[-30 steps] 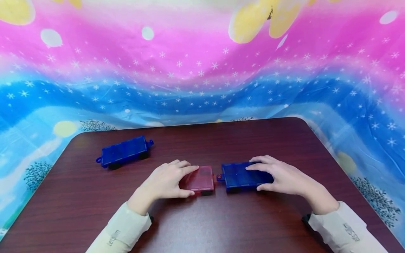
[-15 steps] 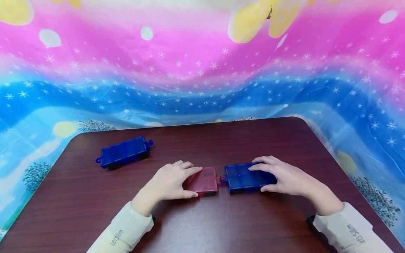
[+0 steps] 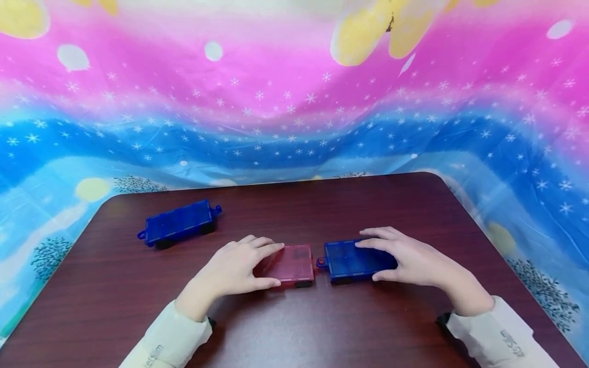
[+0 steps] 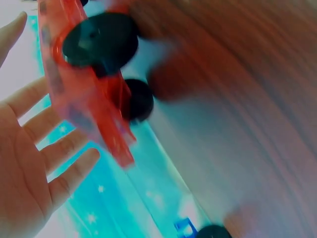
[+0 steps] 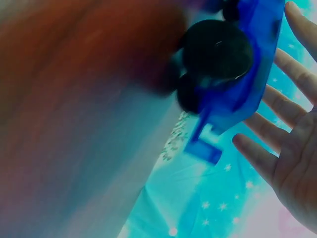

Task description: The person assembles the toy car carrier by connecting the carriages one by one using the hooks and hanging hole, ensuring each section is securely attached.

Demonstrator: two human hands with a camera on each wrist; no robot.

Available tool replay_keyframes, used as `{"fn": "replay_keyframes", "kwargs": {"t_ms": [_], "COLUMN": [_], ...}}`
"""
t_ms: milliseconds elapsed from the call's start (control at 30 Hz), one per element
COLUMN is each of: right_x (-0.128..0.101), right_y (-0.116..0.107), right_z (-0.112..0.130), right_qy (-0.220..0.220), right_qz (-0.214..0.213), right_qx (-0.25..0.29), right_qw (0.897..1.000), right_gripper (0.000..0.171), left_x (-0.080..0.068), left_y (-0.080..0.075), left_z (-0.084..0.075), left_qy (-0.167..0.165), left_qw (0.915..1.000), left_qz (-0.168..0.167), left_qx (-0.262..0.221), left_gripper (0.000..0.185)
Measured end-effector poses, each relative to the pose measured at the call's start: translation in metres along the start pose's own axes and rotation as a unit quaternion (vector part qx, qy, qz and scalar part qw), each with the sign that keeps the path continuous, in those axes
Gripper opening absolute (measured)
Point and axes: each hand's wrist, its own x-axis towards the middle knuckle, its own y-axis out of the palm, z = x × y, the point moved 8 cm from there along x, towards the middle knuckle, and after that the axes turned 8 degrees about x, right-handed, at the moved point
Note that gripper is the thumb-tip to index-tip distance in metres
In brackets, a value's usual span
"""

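In the middle of the table, a translucent red toy train car (image 3: 294, 263) and a blue toy train car (image 3: 347, 258) stand end to end. A red peg shows inside the blue car's coupling ring (image 3: 321, 262) between them. My left hand (image 3: 232, 266) is spread around the red car's left end, its thumb apart from the car in the left wrist view. Around the blue car's right end is my right hand (image 3: 409, 255); in the right wrist view its fingers (image 5: 285, 101) are fairly straight beside the car. Palms hide the cars' outer ends in the head view.
Another blue toy train car (image 3: 179, 223), with a coupling at each end, stands at the back left of the dark wooden table (image 3: 294, 332). A patterned cloth (image 3: 276, 112) hangs behind the table and around its sides.
Both hands and the two middle cars shifted slightly right, then slightly back left. Most recently my left hand has slid left relative to the red car. The back-left blue car stayed in place.
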Motion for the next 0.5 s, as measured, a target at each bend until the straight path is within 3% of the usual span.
{"fn": "replay_keyframes", "kwargs": {"t_ms": [267,500], "right_x": [0.026,0.053], "right_y": [0.0,0.005], "right_z": [0.026,0.047], "right_qy": [-0.035,-0.069], "right_qz": [0.002,0.001], "right_qx": [0.016,0.041], "right_qw": [0.999,0.997], "right_gripper": [0.064,0.066], "left_x": [-0.024,-0.048], "left_y": [-0.01,-0.014], "left_z": [0.033,0.078], "left_qy": [-0.031,-0.073], "left_qw": [0.9994,0.9973], "left_qz": [-0.013,-0.005], "left_qx": [0.004,0.0], "left_gripper": [0.07,0.065]}}
